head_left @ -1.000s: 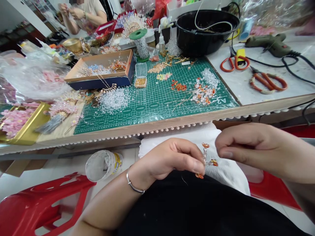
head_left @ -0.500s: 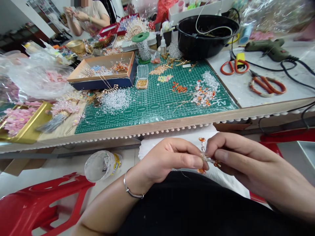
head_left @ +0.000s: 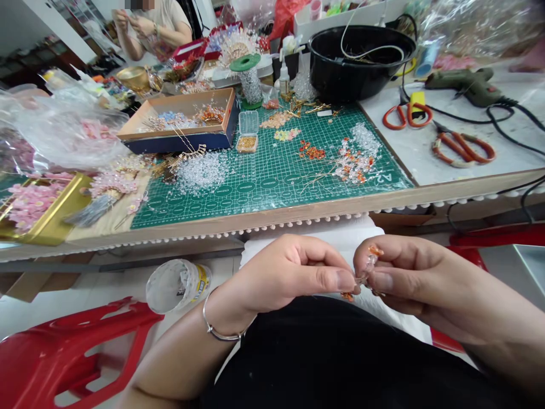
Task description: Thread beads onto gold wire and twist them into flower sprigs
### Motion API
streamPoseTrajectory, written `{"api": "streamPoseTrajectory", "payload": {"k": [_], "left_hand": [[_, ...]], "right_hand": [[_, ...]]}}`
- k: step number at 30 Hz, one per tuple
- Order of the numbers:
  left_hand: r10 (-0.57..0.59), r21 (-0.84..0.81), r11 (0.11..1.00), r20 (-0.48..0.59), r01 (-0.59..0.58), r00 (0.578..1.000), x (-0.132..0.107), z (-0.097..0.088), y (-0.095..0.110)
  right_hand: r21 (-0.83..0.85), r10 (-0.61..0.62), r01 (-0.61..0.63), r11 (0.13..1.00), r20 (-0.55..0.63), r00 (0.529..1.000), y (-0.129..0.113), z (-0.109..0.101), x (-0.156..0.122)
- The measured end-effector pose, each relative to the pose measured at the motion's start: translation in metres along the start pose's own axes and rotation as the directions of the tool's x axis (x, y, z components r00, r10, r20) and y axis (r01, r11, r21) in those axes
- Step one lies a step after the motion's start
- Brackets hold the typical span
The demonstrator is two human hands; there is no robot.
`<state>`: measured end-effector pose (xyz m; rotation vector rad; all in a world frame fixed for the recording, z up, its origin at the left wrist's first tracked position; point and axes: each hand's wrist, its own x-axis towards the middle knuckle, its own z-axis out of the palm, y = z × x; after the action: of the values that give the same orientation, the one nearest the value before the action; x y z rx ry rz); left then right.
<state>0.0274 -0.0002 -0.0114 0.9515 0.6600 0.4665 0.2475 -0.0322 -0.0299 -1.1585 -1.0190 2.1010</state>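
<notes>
Pinching with the left hand point(head_left: 298, 275) at one side of a beaded sprig point(head_left: 370, 262), thumb pressed to fingers, and nipping with the right hand point(head_left: 409, 278) at the other side. Probably partway through: already fitted with clear and orange beads, but likely not finished while gripped so from both sides (branches partly covered by fingers, so cannot tell how many). Up on the green cutting mat point(head_left: 221, 205), from left to right: lying loose, clear beads point(head_left: 202, 172), next orange beads point(head_left: 311, 151), then, seemingly complete, similar sprigs point(head_left: 352, 161) bunched with wire stems. Relative to the hands: bridging the gap between the fingertips, with orange showing just below the left hand and again above the right thumb. Held apart from the mat, in front of the surface point(head_left: 272, 220), over the lap point(head_left: 323, 352).
</notes>
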Motion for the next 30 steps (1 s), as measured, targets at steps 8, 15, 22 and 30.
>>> {"api": "streamPoseTrajectory", "payload": {"k": [8,15,22,30], "left_hand": [[-0.057,-0.003,0.998,-0.038,0.057,0.998,0.005,0.001,0.002],[-0.026,-0.229,0.973,-0.083,0.006,0.996,0.013,0.007,-0.015],[0.092,0.184,0.981,-0.124,-0.069,0.988,0.002,0.019,-0.018],[0.592,0.926,0.272,0.053,-0.261,0.804,0.007,0.007,-0.035]], "right_hand": [[-0.032,-0.152,0.152,0.988,-0.005,0.988,0.004,0.002,-0.002],[0.122,-0.238,0.258,0.958,-0.153,0.959,0.008,0.017,0.005],[-0.007,-0.331,0.348,0.937,-0.330,0.884,0.011,0.022,0.007],[0.148,-0.291,0.355,0.923,-0.336,0.896,0.007,0.028,0.009]]}}
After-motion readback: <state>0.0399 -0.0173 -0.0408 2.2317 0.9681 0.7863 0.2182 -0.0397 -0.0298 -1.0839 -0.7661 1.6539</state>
